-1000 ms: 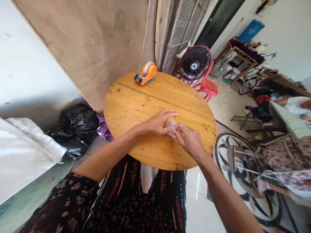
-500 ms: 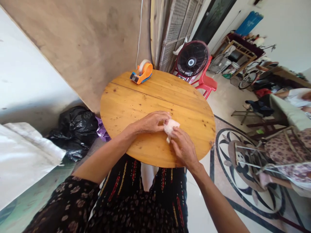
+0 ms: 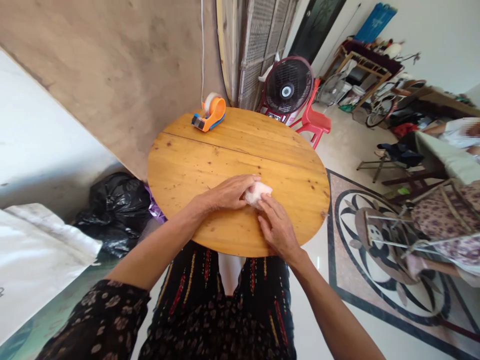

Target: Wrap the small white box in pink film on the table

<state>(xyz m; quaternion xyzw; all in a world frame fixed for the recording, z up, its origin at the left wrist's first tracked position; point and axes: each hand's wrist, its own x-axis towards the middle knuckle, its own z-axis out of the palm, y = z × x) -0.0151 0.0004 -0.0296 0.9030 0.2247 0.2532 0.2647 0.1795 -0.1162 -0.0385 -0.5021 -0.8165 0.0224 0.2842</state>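
Note:
A small whitish-pink crumpled bundle (image 3: 258,190), perhaps plastic wrap or tissue, lies on the round wooden table (image 3: 195,165) near its front edge. My left hand (image 3: 228,191) curls over the bundle's left side with the fingers closed on it. My right hand (image 3: 276,227) comes from below and pinches the bundle's lower right side. Both hands rest on the tabletop. What the bundle contains is hidden.
An orange tape dispenser (image 3: 209,113) sits at the table's far edge. A dark fan (image 3: 287,90) and a red plastic chair (image 3: 314,124) stand behind the table. Black bags (image 3: 116,205) lie on the floor at left. Furniture and a reclining person fill the right side.
The view has shifted slightly down and right. My hands have drawn the bundle a little toward me, and my left fingers have curled more tightly over it.

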